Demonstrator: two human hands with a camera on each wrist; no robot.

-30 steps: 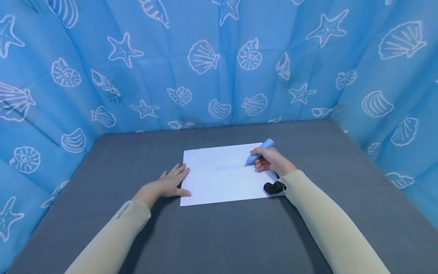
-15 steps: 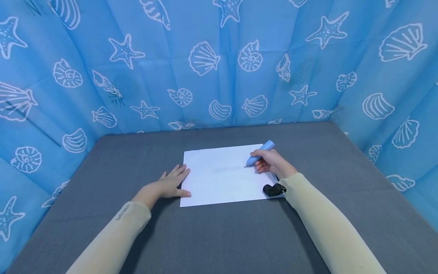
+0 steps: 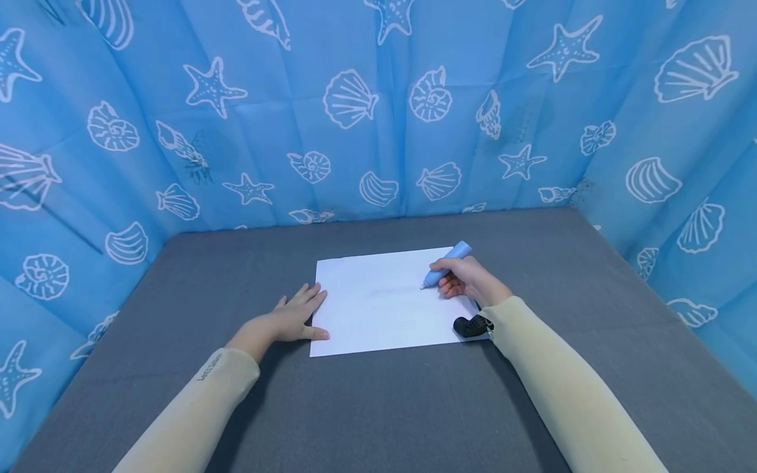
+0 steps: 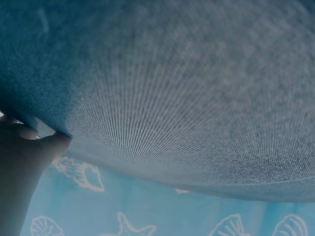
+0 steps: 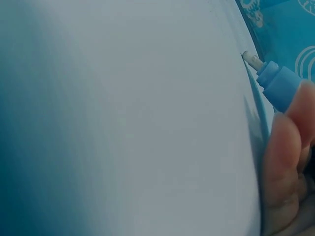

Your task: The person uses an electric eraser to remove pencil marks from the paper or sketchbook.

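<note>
A thick blue pen (image 3: 458, 251) slants over the right part of the white sheet (image 3: 378, 322), its tip down and its blunt end leaning toward the sheet's far right corner. In the right wrist view the pale tip meets the start of its shadow, so it appears to touch the sheet. The right hand (image 3: 472, 278), over the sheet's right edge, has its grip clenched round the pen: the thumb and fingers pinch the barrel, and the other fingers curl beneath.

A faint grey smudge (image 3: 390, 290) crosses the middle of the sheet; what made it cannot be told.

At the sheet's left edge the left hand (image 3: 288, 320) has its grip released, the fingers straight and spread, the thumb apart. Fingertips and thumb rest on the sheet; the rest of the hand is to its left.

A small black object (image 3: 470, 326), too unclear to name, overlaps the sheet's near right corner.

A cream left sleeve (image 3: 195, 410) with dark lettering (image 3: 209, 366) lies near and left of the sheet, a matching right sleeve (image 3: 568, 381) near and right.

The dark grey worktop (image 3: 378, 407), with a woven cloth surface, spreads all round the sheet. Beyond the sheet and to both sides hangs a blue curtain (image 3: 402, 151) printed with white shells and starfish.
</note>
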